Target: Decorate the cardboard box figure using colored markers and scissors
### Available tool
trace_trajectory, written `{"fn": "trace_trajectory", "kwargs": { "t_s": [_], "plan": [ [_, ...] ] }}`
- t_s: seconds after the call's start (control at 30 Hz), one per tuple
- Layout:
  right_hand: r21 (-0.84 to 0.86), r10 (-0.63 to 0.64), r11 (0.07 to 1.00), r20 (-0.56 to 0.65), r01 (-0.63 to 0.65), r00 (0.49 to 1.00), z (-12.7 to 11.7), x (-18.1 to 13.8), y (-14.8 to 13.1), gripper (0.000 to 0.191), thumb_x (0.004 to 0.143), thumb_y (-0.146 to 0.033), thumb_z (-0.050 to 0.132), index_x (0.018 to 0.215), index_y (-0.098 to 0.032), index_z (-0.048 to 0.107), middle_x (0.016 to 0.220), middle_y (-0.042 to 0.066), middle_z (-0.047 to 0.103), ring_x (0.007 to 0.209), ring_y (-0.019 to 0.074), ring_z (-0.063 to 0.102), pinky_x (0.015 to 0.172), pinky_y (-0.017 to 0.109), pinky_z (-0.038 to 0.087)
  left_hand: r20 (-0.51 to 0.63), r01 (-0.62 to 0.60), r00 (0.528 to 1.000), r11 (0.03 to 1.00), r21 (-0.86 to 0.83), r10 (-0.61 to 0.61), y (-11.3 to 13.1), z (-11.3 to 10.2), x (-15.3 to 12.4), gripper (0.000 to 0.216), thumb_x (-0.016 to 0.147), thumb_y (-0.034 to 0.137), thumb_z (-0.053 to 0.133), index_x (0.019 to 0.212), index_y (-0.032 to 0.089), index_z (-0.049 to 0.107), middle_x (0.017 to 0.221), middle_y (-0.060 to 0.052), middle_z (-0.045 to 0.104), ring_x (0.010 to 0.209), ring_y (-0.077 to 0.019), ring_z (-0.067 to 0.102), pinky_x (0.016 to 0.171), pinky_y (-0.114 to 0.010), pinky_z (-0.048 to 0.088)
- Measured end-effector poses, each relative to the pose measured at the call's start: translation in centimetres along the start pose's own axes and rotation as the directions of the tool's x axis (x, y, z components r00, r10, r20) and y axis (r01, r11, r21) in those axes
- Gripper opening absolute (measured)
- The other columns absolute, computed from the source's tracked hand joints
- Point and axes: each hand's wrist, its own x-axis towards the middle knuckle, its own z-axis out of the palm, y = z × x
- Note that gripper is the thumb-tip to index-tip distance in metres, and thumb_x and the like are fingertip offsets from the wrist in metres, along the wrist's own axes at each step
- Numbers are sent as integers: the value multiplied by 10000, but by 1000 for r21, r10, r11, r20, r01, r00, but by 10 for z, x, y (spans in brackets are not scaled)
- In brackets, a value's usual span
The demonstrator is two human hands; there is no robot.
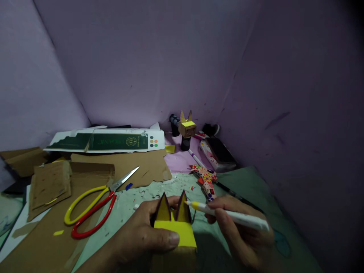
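My left hand [148,231] grips a small cardboard box figure [186,235] from its left side, thumb lying across the yellow paper on top. Two pointed ears with dark edges and yellow faces stand up from the box. Between the fingers of my right hand [241,231] is a white marker [239,218] with a yellow tip end. Its point is at the right ear, touching or very close to it. The lower part of the box is dark and hard to make out.
Scissors [109,191] with yellow and red handles lie open on cardboard at left. A similar eared cardboard head [187,129] stands on a dark base at the back. Patterned folded paper [204,178], a phone [220,149] and a green-and-white box panel [113,140] lie around.
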Motion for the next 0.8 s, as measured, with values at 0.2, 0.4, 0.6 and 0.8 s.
{"fn": "trace_trajectory", "kwargs": {
  "t_s": [0.2,0.4,0.6,0.8],
  "plan": [
    [-112,-65,989,236,94,970,-16,10,-3,203,919,-147,529,744,-218,605,567,-35,591,455,113,563,440,225,410,-90,30,996,999,20,-28,-6,-3,-1,706,514,316,884,1177,159,702,889,-67,709,758,-224,602,725,-341,417],
    [-70,-93,992,121,101,988,-10,8,-5,166,896,-103,540,828,-221,636,638,-12,655,517,136,620,506,244,465,-19,10,1000,1000,-11,-10,-4,1,-1,639,555,308,866,1162,179,717,898,-69,714,769,-224,608,734,-337,420],
    [-105,-90,987,241,118,966,-12,11,-7,181,905,-127,531,771,-216,613,575,-28,618,461,119,585,459,231,423,-62,17,998,999,41,-15,-4,-1,-1,646,525,331,884,1132,174,727,861,-52,684,748,-203,575,710,-320,410],
    [-86,-110,988,177,126,978,-16,11,-6,169,880,-87,534,840,-224,626,643,-16,655,544,138,644,518,240,473,-84,29,996,999,27,-27,-3,-1,-2,643,530,307,888,1142,193,728,899,-54,717,789,-217,603,728,-315,435]
  ]
}}
